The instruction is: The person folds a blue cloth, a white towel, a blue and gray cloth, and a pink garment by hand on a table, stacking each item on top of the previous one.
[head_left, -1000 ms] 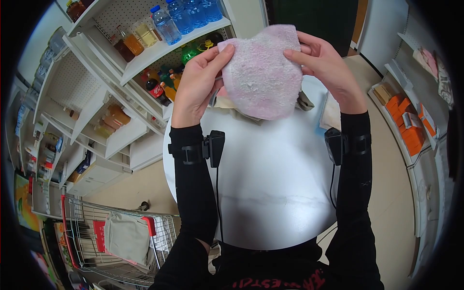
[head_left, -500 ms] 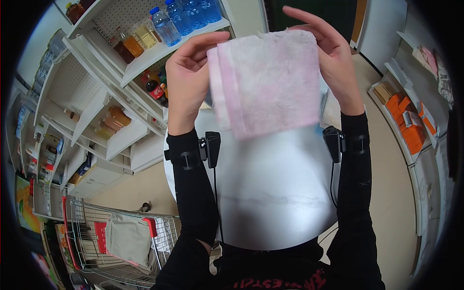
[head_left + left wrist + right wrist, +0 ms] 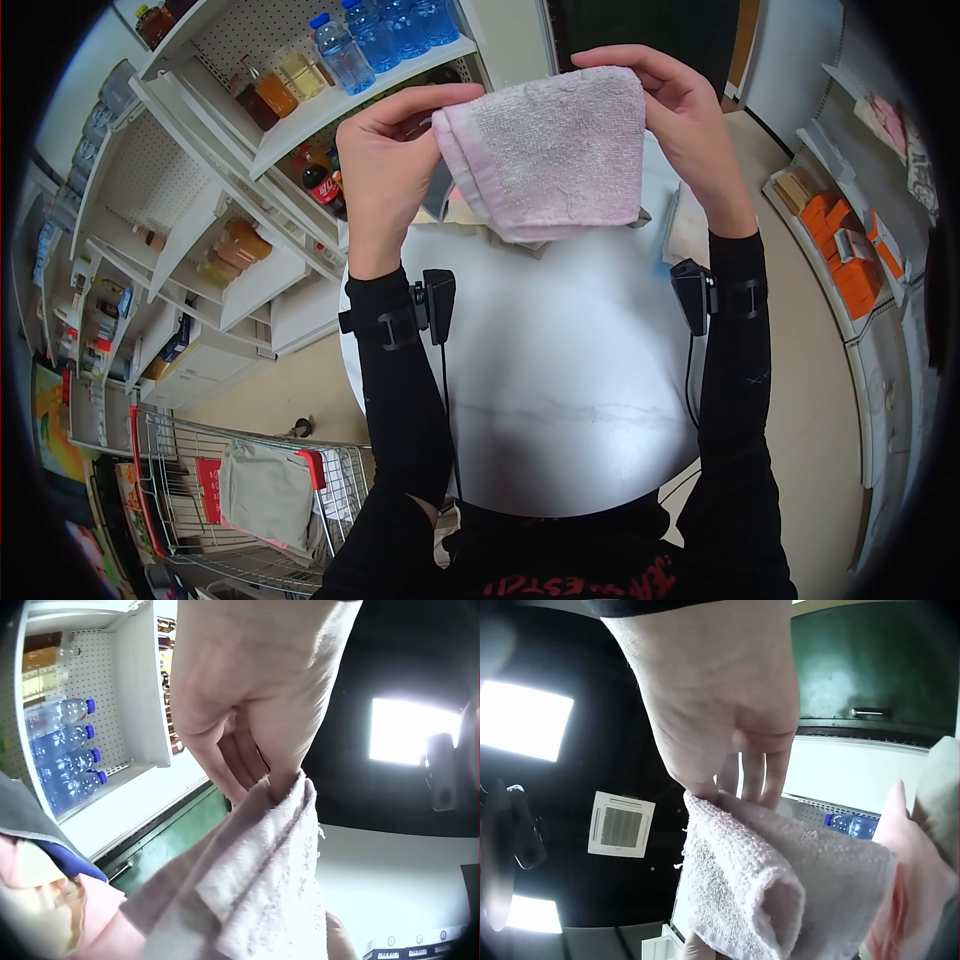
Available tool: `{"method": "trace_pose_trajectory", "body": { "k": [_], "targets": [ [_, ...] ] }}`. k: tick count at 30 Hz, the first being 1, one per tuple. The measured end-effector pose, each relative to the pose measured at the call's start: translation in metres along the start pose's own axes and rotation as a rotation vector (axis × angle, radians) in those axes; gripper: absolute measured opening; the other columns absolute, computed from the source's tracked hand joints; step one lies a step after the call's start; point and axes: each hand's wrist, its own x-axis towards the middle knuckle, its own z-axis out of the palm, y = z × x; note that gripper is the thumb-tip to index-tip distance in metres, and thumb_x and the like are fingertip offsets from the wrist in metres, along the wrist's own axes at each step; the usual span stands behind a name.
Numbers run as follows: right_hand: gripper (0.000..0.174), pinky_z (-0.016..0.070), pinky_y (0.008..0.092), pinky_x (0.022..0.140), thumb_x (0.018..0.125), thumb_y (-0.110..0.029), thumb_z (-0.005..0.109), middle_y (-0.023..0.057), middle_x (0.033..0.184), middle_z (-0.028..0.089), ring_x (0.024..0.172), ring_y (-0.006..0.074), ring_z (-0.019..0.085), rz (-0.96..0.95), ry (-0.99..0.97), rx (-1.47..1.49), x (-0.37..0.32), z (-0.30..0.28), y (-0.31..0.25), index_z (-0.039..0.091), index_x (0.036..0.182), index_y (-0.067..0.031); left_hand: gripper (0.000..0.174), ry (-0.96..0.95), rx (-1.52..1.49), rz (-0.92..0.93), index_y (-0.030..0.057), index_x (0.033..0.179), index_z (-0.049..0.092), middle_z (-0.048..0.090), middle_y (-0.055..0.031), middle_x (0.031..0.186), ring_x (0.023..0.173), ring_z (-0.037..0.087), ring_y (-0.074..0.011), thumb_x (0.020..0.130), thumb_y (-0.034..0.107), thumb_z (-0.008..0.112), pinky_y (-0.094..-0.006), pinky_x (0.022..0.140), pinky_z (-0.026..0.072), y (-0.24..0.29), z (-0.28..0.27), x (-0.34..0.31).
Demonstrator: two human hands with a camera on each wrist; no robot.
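A pink-and-white terry towel [image 3: 560, 150], folded in layers, hangs above the far side of the table. My left hand [image 3: 385, 165] pinches its left upper corner, and the layered edges of the towel [image 3: 262, 877] show below those fingers in the left wrist view. At the opposite upper corner, my right hand [image 3: 690, 125] holds it between thumb and fingers. Seen from the right wrist, the towel [image 3: 735, 877] curls into a loop at one fold. Behind it lies a pile of cloths, with a pink cloth [image 3: 922, 877] among them, largely hidden by the towel in the head view.
Below the towel is a round white table [image 3: 560, 380], with a pale folded cloth [image 3: 685, 225] at its right edge. A shopping cart [image 3: 170, 480] holding a beige cloth [image 3: 265, 490] stands at left. Shelves with blue-capped water bottles [image 3: 343, 55] rise behind; another shelf [image 3: 850, 220] is at right.
The towel has gone from a rounded bundle with thumbs on its front to a squarer folded piece. Since half a second ago its lower edge has swung up and away.
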Motion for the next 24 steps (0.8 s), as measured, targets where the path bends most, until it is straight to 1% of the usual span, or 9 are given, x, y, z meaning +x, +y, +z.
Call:
{"method": "trace_pose_trajectory", "body": {
  "k": [2, 6, 11, 14, 15, 18, 19, 22, 24],
  "targets": [
    [0.032, 0.0576, 0.0285, 0.095, 0.102, -0.022, 0.067, 0.0066, 0.123, 0.073, 0.107, 0.0149, 0.072, -0.001, -0.006, -0.012, 0.0, 0.001, -0.001, 0.07, 0.13, -0.008, 0.026, 0.028, 0.034, -0.006, -0.0001, 0.108, 0.079, 0.078, -0.0081, 0.101, 0.091, 0.073, -0.0143, 0.083, -0.004, 0.076, -0.028, 0.088, 0.0577, 0.0, 0.0, 0.0],
    [0.032, 0.0575, 0.0286, 0.095, 0.102, -0.022, 0.066, 0.0065, 0.123, 0.073, 0.108, 0.0146, 0.071, -0.018, -0.037, -0.02, 0.0, 0.003, -0.002, 0.07, 0.131, -0.0083, 0.022, 0.037, -0.002, 0.012, -0.0002, 0.102, 0.08, 0.078, -0.0068, 0.099, 0.091, 0.073, -0.0137, 0.081, -0.004, 0.078, -0.0266, 0.087, 0.0571, -0.006, 0.0, 0.002],
    [0.032, 0.0571, 0.028, 0.095, 0.102, -0.023, 0.066, 0.0063, 0.124, 0.073, 0.108, 0.0143, 0.071, 0.02, 0.002, -0.018, 0.0, 0.004, -0.003, 0.07, 0.131, -0.0086, 0.023, 0.01, -0.051, -0.018, -0.0002, 0.102, 0.08, 0.077, -0.0079, 0.103, 0.096, 0.071, -0.0132, 0.08, -0.005, 0.078, -0.0267, 0.089, 0.056, -0.004, 0.005, 0.002],
    [0.031, 0.0569, 0.0274, 0.095, 0.102, -0.023, 0.066, 0.0058, 0.124, 0.073, 0.108, 0.0135, 0.071, 0.04, 0.057, 0.03, 0.002, 0.004, -0.002, 0.071, 0.13, -0.0095, 0.027, -0.141, -0.029, 0.199, 0.0004, 0.106, 0.079, 0.075, -0.0119, 0.111, 0.1, 0.071, -0.0162, 0.081, -0.008, 0.074, -0.0293, 0.092, 0.0552, -0.004, 0.008, 0.004],
    [0.031, 0.0569, 0.0274, 0.095, 0.102, -0.023, 0.066, 0.0058, 0.124, 0.073, 0.108, 0.0135, 0.071, 0.04, 0.065, 0.031, 0.002, 0.004, -0.001, 0.071, 0.13, -0.0095, 0.027, -0.15, -0.028, 0.2, 0.0004, 0.106, 0.079, 0.075, -0.0119, 0.111, 0.1, 0.071, -0.0162, 0.081, -0.008, 0.074, -0.0293, 0.092, 0.0552, -0.006, 0.007, 0.005],
    [0.032, 0.0567, 0.0262, 0.094, 0.103, -0.024, 0.065, 0.005, 0.123, 0.073, 0.107, 0.0125, 0.071, -0.016, 0.082, -0.026, 0.002, 0.003, 0.002, 0.07, 0.132, -0.0102, 0.024, -0.333, -0.054, 0.357, 0.0005, 0.102, 0.077, 0.074, -0.0157, 0.114, 0.103, 0.07, -0.0206, 0.082, -0.011, 0.069, -0.0325, 0.093, 0.0552, -0.009, 0.002, 0.006],
    [0.032, 0.0567, 0.0262, 0.094, 0.103, -0.024, 0.065, 0.005, 0.123, 0.073, 0.107, 0.0125, 0.071, -0.015, 0.085, -0.026, 0.001, 0.002, 0.002, 0.07, 0.132, -0.0102, 0.024, -0.337, -0.054, 0.357, 0.0005, 0.102, 0.077, 0.074, -0.0157, 0.114, 0.103, 0.07, -0.0206, 0.082, -0.011, 0.069, -0.0325, 0.093, 0.0552, -0.01, 0.001, 0.005],
    [0.033, 0.0571, 0.0253, 0.092, 0.105, -0.025, 0.063, 0.0034, 0.123, 0.073, 0.107, 0.0116, 0.071, -0.002, 0.07, 0.056, 0.0, -0.003, -0.003, 0.068, 0.134, -0.0109, 0.02, -0.192, -0.147, 0.229, -0.0005, 0.093, 0.073, 0.074, -0.016, 0.113, 0.102, 0.071, -0.0235, 0.082, -0.014, 0.064, -0.0337, 0.093, 0.0555, -0.009, 0.0, 0.001],
    [0.033, 0.0572, 0.025, 0.091, 0.105, -0.025, 0.062, 0.0031, 0.123, 0.073, 0.106, 0.0112, 0.071, 0.046, 0.079, 0.057, -0.002, -0.004, -0.005, 0.068, 0.134, -0.0111, 0.018, -0.175, -0.137, 0.28, -0.0008, 0.092, 0.072, 0.074, -0.0156, 0.113, 0.102, 0.071, -0.0229, 0.083, -0.014, 0.064, -0.0336, 0.093, 0.0554, -0.012, -0.003, 0.002]
  ]
}}
